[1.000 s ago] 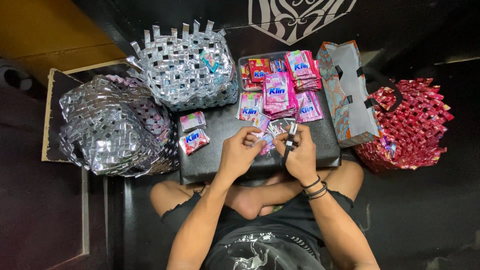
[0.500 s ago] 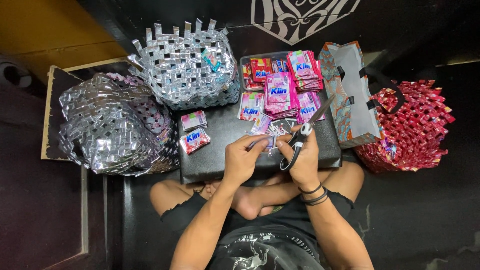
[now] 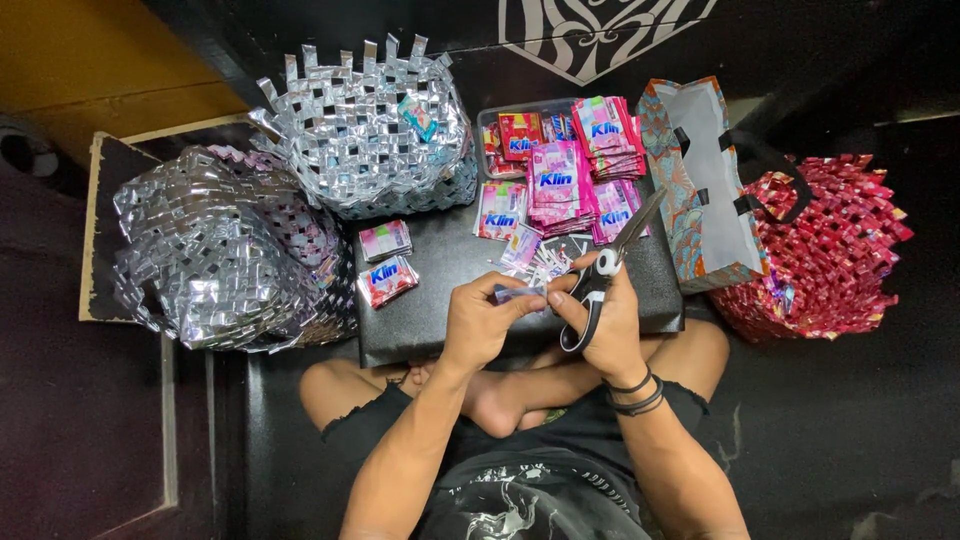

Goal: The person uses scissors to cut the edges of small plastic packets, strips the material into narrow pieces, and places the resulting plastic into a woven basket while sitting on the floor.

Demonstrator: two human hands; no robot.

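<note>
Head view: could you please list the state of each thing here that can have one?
Left hand: pinching a small wrapper strip.
Right hand: holding scissors, also touching the strip.
Scissors: blades shut, pointing away.
Paper bag: upright, open.
Silver woven basket: upright, open, top edge unfinished.
Sachet pile: stacked on the black board.
Red woven bag: lying on its side.

1. The person wears a black sleeveless top with a pale grey printed graphic on the chest, seen just below the black board [image 3: 520, 300].
2. Dark shorts cover the upper legs; the knees and feet, on the near side of that board, are bare.
3. The right hand [image 3: 610, 325] has thin black bands around its wrist, one a little apart from the others.
4. The left hand [image 3: 480, 325] and its wrist carry nothing; both arms are bare.
</note>
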